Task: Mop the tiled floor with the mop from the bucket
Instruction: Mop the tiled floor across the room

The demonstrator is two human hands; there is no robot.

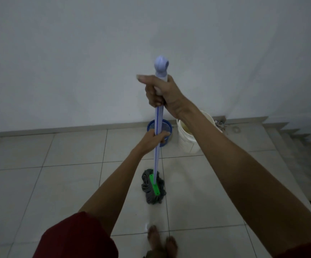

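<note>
Sleeve: my red sleeve (76, 235) fills the lower left of the frame.
Tiled floor: pale tiled floor (58, 192) runs across the lower half. I cannot make out clear wet streaks in this dim light, only a small glint near my feet (162, 241) at bottom centre.
Left hand: my left hand (152, 141), centre of frame, is wrapped round the mop handle (157, 157) about midway down.
Mop head: the grey mop head (151, 194) with its green clamp lies on the floor at lower centre, just ahead of my feet and well out of the bucket.
Basket: a blue mesh basket (166, 127) stands against the wall behind the handle.
Right hand: my right hand (163, 94), above centre, grips the handle just below its lilac end cap, thumb sticking out to the left.
Bucket: the white bucket (187, 144) stands right of centre by the wall, partly hidden by my right forearm.
Steps: tiled steps (299, 138) climb along the right edge.
Progress: the mop is out and on the tiles, so I judge the mopping is under way. How much floor is done I cannot tell; most of it likely remains.
</note>
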